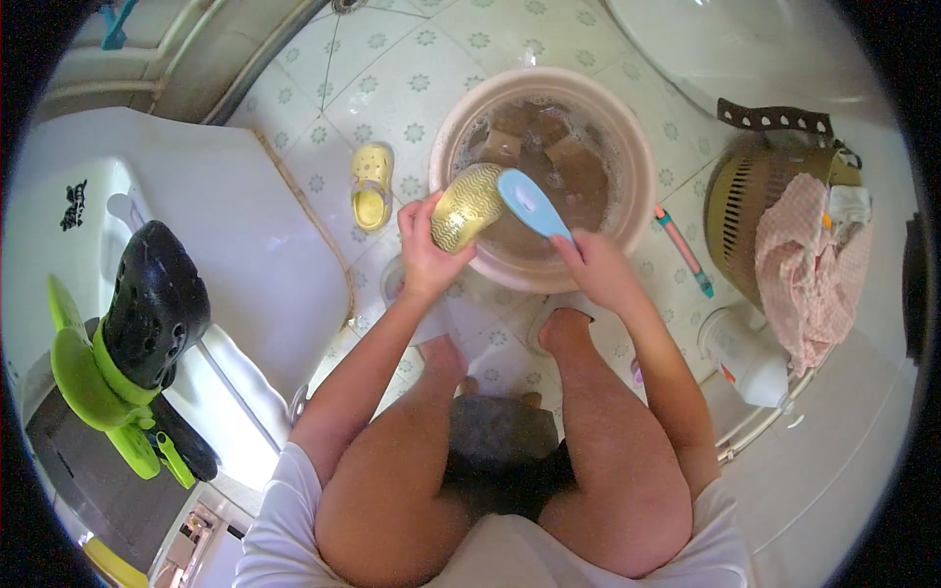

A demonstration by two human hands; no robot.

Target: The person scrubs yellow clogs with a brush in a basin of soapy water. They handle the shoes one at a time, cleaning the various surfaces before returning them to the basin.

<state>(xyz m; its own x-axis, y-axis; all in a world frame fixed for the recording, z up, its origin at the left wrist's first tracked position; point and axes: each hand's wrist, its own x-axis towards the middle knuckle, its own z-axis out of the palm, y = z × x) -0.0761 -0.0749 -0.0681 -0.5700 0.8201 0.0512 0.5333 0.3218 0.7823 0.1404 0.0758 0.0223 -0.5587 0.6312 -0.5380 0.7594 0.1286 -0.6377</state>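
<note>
My left hand [423,253] grips a yellow clog [467,208], its wavy-treaded sole turned up, over the near left rim of a pale pink basin [639,201]. In my right hand [600,267] is a light blue scrub brush [532,204]; its head lies against or just over the right side of the sole, and I cannot tell whether it touches. The bristles are hidden underneath. Murky brown water [588,201] with suds along the edge fills much of the basin, and blocky brown shapes show in it. A matching yellow clog [371,186] rests on the tiles left of the basin.
Black clogs [157,304] and lime green footwear [83,377] sit at the left by a white fixture [245,211]. To the right are a pink-and-teal stick [684,250], a white bottle [745,358] and a basket [735,220] with a pink cloth [809,269].
</note>
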